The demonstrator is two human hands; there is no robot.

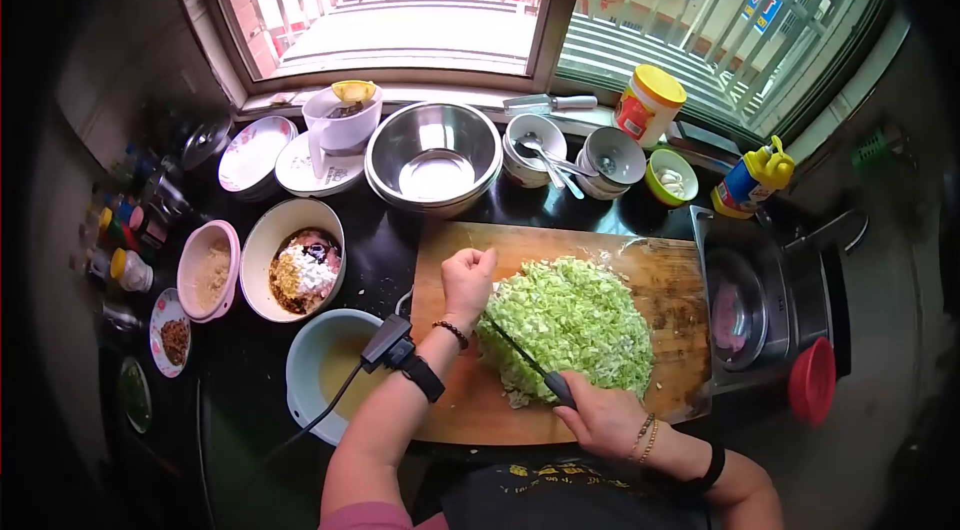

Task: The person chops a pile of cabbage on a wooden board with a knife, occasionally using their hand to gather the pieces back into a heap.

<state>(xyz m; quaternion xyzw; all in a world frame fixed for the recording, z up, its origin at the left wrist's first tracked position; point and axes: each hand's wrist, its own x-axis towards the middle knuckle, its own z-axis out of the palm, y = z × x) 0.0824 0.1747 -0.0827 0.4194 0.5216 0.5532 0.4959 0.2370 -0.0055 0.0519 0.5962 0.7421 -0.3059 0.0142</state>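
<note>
A heap of finely chopped green cabbage [575, 320] covers much of the wooden cutting board [455, 410]. My right hand [605, 415] grips the dark handle of a knife [520, 350], whose blade lies along the heap's left edge, pointing up and left. Beside that edge, above the board and close to the knife's tip, is my left hand [468, 282], curled into a loose fist with nothing visible in it. A strapped-on dark device with a cable [388, 345] sits at my left wrist.
Left of the board are a bowl of meat with seasonings [305, 270], a pink bowl [210, 270] and a pale blue basin [310, 385] of liquid. Steel bowls [435, 155] and stacked small bowls [535, 145] line the window side. A sink [740, 315] is at right.
</note>
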